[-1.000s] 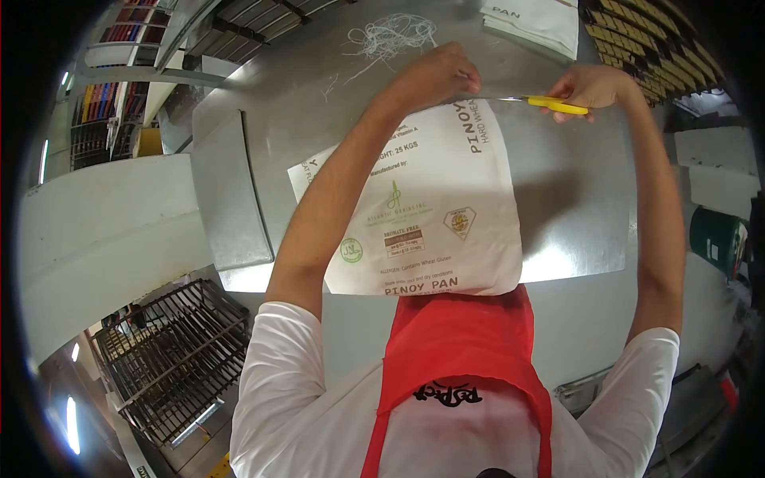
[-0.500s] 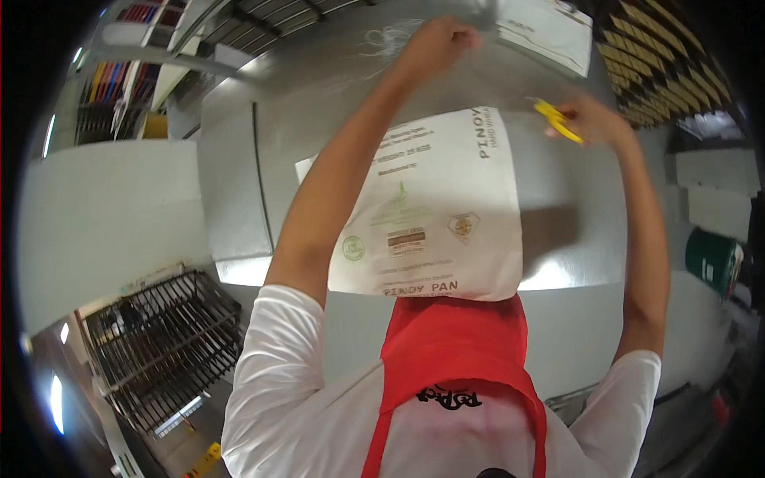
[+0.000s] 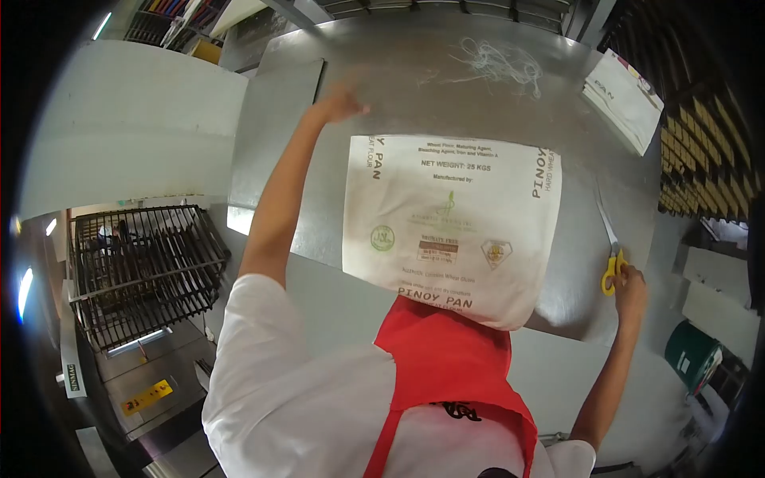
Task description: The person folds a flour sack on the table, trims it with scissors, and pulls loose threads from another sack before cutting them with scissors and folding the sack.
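Observation:
A white flour sack (image 3: 446, 255) printed "PINOY PAN" and "NET WEIGHT: 25 KGS" lies on the metal table, its near edge against my red apron. My right hand (image 3: 629, 291) grips yellow-handled scissors (image 3: 611, 263) by their handles, at the table's right side, with the long blades pointing away from me. Off the sack's far left corner, my left hand (image 3: 341, 103) hovers above the table. Motion blurs its fingers, so I cannot tell whether they are closed. A tangle of white thread (image 3: 502, 65) rests near the table's far edge.
Another white folded sack (image 3: 625, 99) lies at the table's far right corner. Dark racks (image 3: 701, 151) stand beyond it. A slatted rack (image 3: 147, 271) is on the left below a pale panel (image 3: 151, 127). A green container (image 3: 692, 356) sits at the lower right.
My left hand has moved left, away from the thread. My right hand has come down toward me with the scissors. The camera view has shifted, and the whole sack face now shows.

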### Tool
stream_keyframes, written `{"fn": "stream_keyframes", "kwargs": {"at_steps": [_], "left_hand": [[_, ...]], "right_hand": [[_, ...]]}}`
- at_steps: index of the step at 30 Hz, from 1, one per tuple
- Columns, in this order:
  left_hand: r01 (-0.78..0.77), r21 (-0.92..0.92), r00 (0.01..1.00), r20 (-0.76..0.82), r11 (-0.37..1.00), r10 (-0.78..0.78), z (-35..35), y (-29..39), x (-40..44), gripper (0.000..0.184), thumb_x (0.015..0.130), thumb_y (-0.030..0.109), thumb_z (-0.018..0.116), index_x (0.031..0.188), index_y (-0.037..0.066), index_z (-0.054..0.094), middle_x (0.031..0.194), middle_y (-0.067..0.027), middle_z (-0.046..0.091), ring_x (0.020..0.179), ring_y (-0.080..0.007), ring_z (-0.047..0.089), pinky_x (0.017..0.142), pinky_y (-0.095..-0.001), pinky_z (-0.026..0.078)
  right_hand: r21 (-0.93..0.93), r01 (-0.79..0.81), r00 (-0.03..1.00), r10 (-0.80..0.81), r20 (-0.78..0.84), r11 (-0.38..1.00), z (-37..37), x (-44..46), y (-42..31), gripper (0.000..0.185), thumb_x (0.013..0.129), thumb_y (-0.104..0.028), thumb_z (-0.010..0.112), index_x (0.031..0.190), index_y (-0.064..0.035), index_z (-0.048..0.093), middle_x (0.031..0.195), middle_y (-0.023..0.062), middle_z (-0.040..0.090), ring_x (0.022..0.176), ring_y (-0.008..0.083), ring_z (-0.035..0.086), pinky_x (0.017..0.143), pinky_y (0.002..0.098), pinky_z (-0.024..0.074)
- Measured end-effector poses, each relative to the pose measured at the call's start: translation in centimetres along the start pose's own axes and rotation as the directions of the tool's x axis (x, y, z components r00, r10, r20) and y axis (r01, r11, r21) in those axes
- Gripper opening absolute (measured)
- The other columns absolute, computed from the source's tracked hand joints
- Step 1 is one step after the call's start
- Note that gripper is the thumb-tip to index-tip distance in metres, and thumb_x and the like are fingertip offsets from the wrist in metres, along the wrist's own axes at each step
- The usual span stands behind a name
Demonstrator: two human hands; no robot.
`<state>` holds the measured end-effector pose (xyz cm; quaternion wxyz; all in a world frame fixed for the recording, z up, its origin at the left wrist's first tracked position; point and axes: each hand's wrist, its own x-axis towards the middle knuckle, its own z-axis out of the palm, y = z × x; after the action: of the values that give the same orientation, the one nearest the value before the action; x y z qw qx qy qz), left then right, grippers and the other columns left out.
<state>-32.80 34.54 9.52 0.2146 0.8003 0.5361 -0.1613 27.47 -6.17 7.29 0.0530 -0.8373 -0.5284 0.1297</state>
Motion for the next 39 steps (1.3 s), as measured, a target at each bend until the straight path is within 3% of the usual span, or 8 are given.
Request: {"fn": "stream_keyframes", "kwargs": {"at_steps": [2,5,10,12,17,27,33,39], "left_hand": [[0.116,-0.031,0.992,0.054,0.993,-0.114,2.8,-1.3,-2.0,0.064,0.084,0.06,0.069,0.105,-0.001,0.07,0.099,-0.0191,0.07,0.093,-0.0307,0.067,0.084,-0.0396,0.051],[0.17,-0.258,0.976,-0.091,0.951,-0.199,6.7,-1.8,-4.9,0.069,0.078,0.056,0.075,0.103,-0.007,0.068,0.094,-0.023,0.071,0.09,-0.0347,0.069,0.081,-0.0395,0.052],[-0.008,-0.587,0.94,-0.281,0.81,-0.195,9.6,-1.5,-5.8,0.059,0.075,0.04,0.084,0.105,-0.008,0.067,0.083,-0.0137,0.069,0.077,-0.0196,0.066,0.069,-0.0318,0.052],[0.003,-0.562,0.946,-0.266,0.827,-0.184,9.8,-2.3,-5.8,0.053,0.077,0.034,0.084,0.106,-0.006,0.067,0.081,-0.0099,0.068,0.075,-0.016,0.064,0.069,-0.0302,0.052],[0.069,-0.89,0.968,-0.049,0.45,-0.245,9.9,-3.5,-6.6,0.034,0.087,0.025,0.076,0.108,0.0,0.071,0.085,-0.0049,0.071,0.075,-0.0108,0.064,0.068,-0.0265,0.052],[0.02,-0.937,1.0,0.019,0.349,-0.007,8.4,-7.1,-5.1,0.026,0.089,0.027,0.074,0.101,0.004,0.076,0.084,-0.003,0.071,0.077,-0.0113,0.064,0.068,-0.0266,0.052],[-0.036,-0.873,0.995,0.011,0.486,0.095,6.2,-7.2,-4.5,0.02,0.09,0.021,0.072,0.098,0.003,0.075,0.083,-0.0025,0.071,0.076,-0.0105,0.063,0.068,-0.0262,0.051],[-0.221,-0.789,0.974,-0.151,0.573,0.168,3.8,-5.6,-3.1,0.023,0.09,0.025,0.072,0.096,0.002,0.073,0.081,-0.0002,0.068,0.073,-0.0102,0.06,0.067,-0.0251,0.049]], "right_hand": [[-0.065,0.002,1.0,-0.002,-0.01,0.998,0.1,0.4,-1.9,0.033,0.084,-0.017,0.072,0.111,0.0005,0.066,0.106,0.02,0.068,0.094,0.0363,0.067,0.082,0.0386,0.0518],[0.312,0.009,1.0,-0.015,0.019,0.95,0.4,2.3,-8.3,0.036,0.089,-0.028,0.07,0.111,0.0014,0.066,0.1,0.019,0.068,0.09,0.0356,0.066,0.081,0.0399,0.0516],[0.309,0.091,0.991,-0.118,0.07,0.947,4.1,6.7,-17.2,0.041,0.091,-0.034,0.067,0.112,0.0008,0.066,0.1,0.018,0.067,0.092,0.0344,0.065,0.081,0.0405,0.0508],[0.187,0.138,0.977,-0.102,-0.19,0.973,5.8,8.2,-18.8,0.038,0.091,-0.031,0.068,0.112,-0.0002,0.064,0.104,0.0173,0.065,0.096,0.0343,0.064,0.082,0.0403,0.0504],[0.22,0.343,0.904,-0.257,-0.34,0.913,5.1,9.5,-26.2,0.027,0.091,-0.021,0.068,0.111,-0.0034,0.064,0.101,0.0132,0.063,0.09,0.028,0.062,0.078,0.0378,0.0503],[0.63,0.375,0.852,-0.521,0.056,0.68,11.1,6.7,-42.3,0.015,0.088,-0.008,0.066,0.103,-0.0078,0.064,0.089,0.0087,0.062,0.079,0.0237,0.061,0.07,0.0348,0.051],[0.617,0.48,0.789,-0.615,0.007,0.623,13.1,5.4,-46.0,0.017,0.087,-0.01,0.068,0.102,-0.0075,0.063,0.091,0.0076,0.062,0.085,0.0259,0.061,0.075,0.0373,0.0509],[0.259,0.649,0.756,-0.572,-0.317,0.715,12.3,7.7,-48.9,0.027,0.087,-0.018,0.069,0.11,-0.0047,0.065,0.1,0.009,0.061,0.094,0.03,0.058,0.078,0.0381,0.0501]]}}
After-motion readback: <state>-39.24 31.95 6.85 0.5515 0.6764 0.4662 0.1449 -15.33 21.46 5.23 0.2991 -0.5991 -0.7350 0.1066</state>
